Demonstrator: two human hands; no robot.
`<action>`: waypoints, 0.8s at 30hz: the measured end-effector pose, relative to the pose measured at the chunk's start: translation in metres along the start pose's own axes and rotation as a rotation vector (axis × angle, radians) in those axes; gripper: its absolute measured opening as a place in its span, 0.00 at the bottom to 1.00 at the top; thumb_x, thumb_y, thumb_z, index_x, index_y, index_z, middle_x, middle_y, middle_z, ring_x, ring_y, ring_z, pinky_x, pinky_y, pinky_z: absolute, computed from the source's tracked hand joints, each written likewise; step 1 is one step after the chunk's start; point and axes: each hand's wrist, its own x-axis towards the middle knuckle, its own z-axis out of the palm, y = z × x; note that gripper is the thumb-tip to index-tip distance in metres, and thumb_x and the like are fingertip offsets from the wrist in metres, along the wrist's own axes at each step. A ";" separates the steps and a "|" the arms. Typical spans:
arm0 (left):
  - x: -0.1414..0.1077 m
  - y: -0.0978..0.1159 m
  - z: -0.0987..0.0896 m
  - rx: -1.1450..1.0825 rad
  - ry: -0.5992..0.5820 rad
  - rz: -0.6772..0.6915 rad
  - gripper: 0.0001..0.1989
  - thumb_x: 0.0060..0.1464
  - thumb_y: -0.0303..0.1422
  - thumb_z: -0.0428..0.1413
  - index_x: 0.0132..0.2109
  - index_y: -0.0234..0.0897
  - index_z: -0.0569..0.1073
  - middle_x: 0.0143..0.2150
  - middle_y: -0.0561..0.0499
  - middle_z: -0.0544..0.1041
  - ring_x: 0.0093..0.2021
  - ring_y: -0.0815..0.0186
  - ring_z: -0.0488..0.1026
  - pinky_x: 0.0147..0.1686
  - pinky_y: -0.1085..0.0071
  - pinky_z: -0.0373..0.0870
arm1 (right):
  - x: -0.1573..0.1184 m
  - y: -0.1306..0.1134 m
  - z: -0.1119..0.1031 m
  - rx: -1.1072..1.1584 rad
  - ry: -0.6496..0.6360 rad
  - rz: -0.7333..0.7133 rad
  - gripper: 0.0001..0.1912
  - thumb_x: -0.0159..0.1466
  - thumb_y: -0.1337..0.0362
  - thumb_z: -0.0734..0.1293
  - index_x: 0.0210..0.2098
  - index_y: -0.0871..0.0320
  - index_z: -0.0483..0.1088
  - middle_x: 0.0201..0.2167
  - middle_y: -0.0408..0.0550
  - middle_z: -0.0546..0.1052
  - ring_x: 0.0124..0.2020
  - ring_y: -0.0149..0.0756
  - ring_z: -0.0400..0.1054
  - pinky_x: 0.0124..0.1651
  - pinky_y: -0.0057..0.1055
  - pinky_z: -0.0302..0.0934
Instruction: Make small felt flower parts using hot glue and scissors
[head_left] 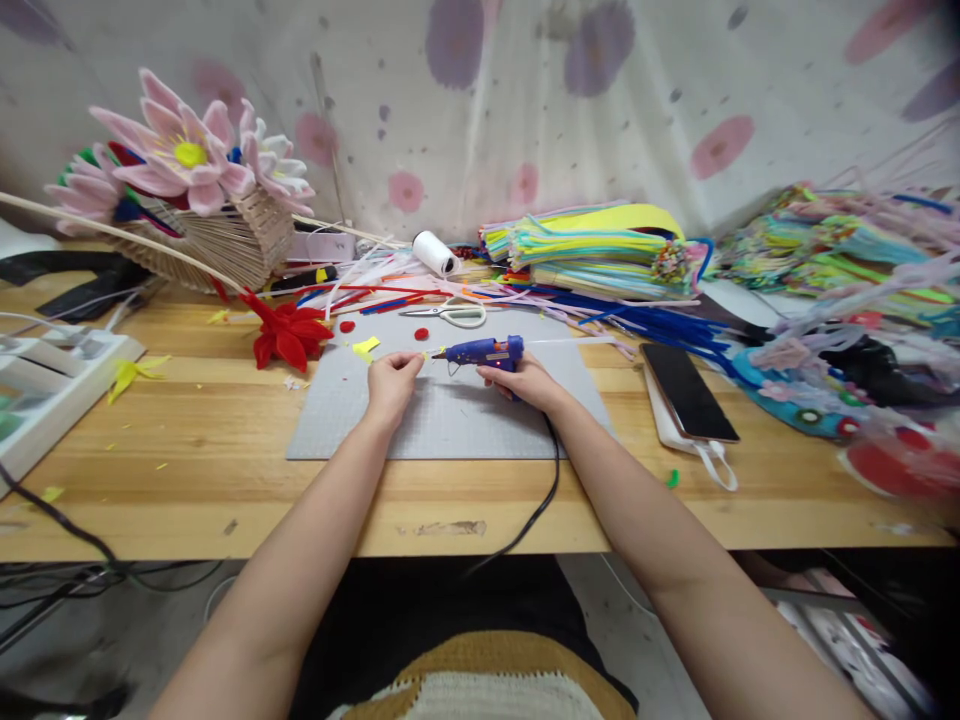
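Note:
My right hand (531, 380) is wrapped around the grip of a blue hot glue gun (480, 352), which lies level with its nozzle towards the left. A clear glue stick (577, 342) pokes out of its back end. Close to the nozzle tip, my left hand (391, 386) is closed in a pinch; what sits between its fingertips is too small to make out, though a speck of yellow shows there. Below both hands is a grey cutting mat (345, 430). On it lie yellow scraps (366, 347), a red disc (421, 334) and white-handled scissors (457, 314).
A red fuzzy flower (289, 332) on a stick lies left of the mat. Behind stand pink flowers (180, 150) in a woven basket, a white thread spool (433, 252) and pipe cleaner bundles (600, 245). A phone (688, 390) rests at right; the gun's black cord (553, 480) crosses the table edge.

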 end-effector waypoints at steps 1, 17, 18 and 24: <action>0.000 0.000 0.000 -0.001 0.000 -0.001 0.06 0.42 0.33 0.59 0.27 0.33 0.74 0.16 0.57 0.66 0.13 0.77 0.55 0.15 0.76 0.50 | 0.000 0.001 0.000 -0.005 -0.005 -0.007 0.20 0.51 0.47 0.67 0.24 0.59 0.67 0.13 0.38 0.63 0.14 0.24 0.54 0.18 0.26 0.48; -0.001 0.002 0.001 0.007 -0.004 -0.018 0.06 0.42 0.33 0.59 0.27 0.33 0.75 0.16 0.58 0.66 0.13 0.77 0.54 0.15 0.76 0.50 | 0.003 0.004 0.003 -0.101 0.018 -0.029 0.20 0.51 0.46 0.67 0.22 0.58 0.68 0.12 0.38 0.63 0.14 0.25 0.54 0.19 0.27 0.48; -0.001 0.002 0.001 0.006 -0.004 -0.018 0.06 0.42 0.33 0.59 0.27 0.33 0.75 0.16 0.58 0.66 0.13 0.77 0.54 0.14 0.76 0.50 | 0.003 0.004 0.003 -0.099 0.018 -0.030 0.20 0.51 0.46 0.67 0.22 0.58 0.68 0.12 0.38 0.63 0.14 0.25 0.54 0.19 0.27 0.48; -0.001 0.002 0.001 0.000 -0.011 -0.014 0.06 0.41 0.33 0.59 0.26 0.33 0.75 0.16 0.57 0.66 0.13 0.77 0.54 0.15 0.76 0.50 | 0.004 0.005 0.002 -0.088 0.012 -0.029 0.20 0.51 0.45 0.67 0.24 0.58 0.68 0.13 0.39 0.64 0.15 0.26 0.55 0.20 0.28 0.50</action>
